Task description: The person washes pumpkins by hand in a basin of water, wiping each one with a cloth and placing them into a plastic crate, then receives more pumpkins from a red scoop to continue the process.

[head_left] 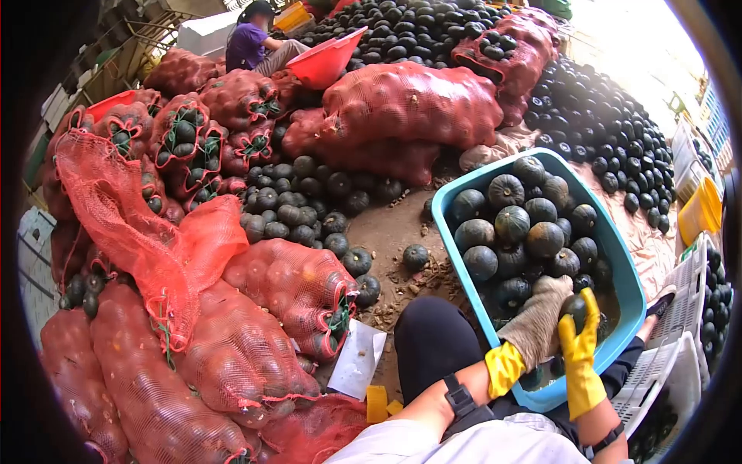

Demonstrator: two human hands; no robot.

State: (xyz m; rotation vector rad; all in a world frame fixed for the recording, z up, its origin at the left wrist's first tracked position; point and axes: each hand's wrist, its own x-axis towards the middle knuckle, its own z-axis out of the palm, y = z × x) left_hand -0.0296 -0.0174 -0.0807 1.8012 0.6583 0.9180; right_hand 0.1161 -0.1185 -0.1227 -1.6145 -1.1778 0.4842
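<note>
My right hand (583,348), in a yellow rubber glove, grips a small dark green squash (573,307) over the near right part of a blue tub (456,259). Its fingers curl up around the squash's right side. My left hand (543,313) is covered by a grey-brown cloth mitt over a yellow glove, with the cuff showing at the wrist. The mitt lies against the left side of that squash, and it hides the fingers. Several round dark green squashes (512,224) are piled in the tub, some with orange-brown patches. Water seems to show at its near end.
Red mesh sacks (410,104) full of squashes lie at left and behind. Loose squashes (297,205) cover the floor, with a large heap (603,116) at back right. White crates (657,379) stand at right. A person (251,42) sits beside a red basin (325,62).
</note>
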